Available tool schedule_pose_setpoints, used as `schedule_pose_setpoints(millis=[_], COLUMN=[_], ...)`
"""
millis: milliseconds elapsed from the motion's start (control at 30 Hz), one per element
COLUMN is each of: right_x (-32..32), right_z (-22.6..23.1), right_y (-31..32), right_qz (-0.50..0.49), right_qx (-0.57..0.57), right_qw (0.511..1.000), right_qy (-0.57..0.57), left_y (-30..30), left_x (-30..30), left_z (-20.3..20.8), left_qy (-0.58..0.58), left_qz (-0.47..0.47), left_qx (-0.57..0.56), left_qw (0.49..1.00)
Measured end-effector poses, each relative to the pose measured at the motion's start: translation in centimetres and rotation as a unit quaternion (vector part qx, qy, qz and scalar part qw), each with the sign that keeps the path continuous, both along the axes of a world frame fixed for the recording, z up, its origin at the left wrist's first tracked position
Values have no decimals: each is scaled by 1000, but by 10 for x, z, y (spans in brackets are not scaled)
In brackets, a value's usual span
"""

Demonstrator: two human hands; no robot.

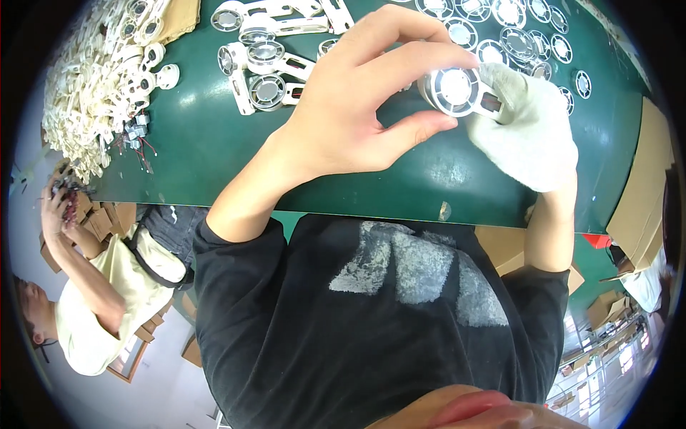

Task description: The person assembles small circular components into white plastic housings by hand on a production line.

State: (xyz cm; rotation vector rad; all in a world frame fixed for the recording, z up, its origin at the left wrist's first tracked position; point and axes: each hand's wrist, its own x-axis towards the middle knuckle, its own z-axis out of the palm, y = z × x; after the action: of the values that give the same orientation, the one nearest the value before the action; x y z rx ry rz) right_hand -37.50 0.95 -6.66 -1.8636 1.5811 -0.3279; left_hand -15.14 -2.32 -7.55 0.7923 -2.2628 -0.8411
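My bare left hand [350,107] curves its fingers and thumb around the round head of a white plastic fan-like part [456,91]. The part has a shiny silver centre, a spoked dark ring and a short slotted handle. My right hand [532,121], in a pale work glove, closes on the handle end, hiding most of it. Both hands hold the part above the green table [400,187]. Behind my left hand lie several similar white parts with handles [268,91]. Beyond my right hand several loose round rings with silver centres [518,43] are spread out.
A large heap of white plastic parts [89,86] covers the table's left end, with small wired motors [136,132] beside it. At left, another person [114,286] handles a dark bundle of things. Cardboard [643,186] stands past the table's right edge.
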Motion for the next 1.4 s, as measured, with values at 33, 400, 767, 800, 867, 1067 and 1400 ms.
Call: schedule_pose_setpoints(millis=[33,400,767,800,867,1067,1400], right_x=[1,4,4,2,2,7,8], right_z=[2,1,-14,-17,-17,8,-12], right_y=[0,2,6,7,7,-1,8], right_qz=[6,13,15,11,8,-13,-27], right_qx=[-1,-57,-126,-118,-111,46,154], right_qw=[1000,997,990,992,994,998,960], right_qy=[-5,60,58,35,8,-42,-234], left_y=[2,12,14,14,15,15,9], left_x=[-3,-6,-11,-11,-9,-10,-9], left_z=[-17,-27,-39,-40,-38,-41,-30], left_qy=[66,118,196,196,185,215,206], left_qz=[10,22,17,16,17,-20,-84], left_qx=[3,122,207,207,180,160,178], left_qw=[998,985,958,958,966,963,959])
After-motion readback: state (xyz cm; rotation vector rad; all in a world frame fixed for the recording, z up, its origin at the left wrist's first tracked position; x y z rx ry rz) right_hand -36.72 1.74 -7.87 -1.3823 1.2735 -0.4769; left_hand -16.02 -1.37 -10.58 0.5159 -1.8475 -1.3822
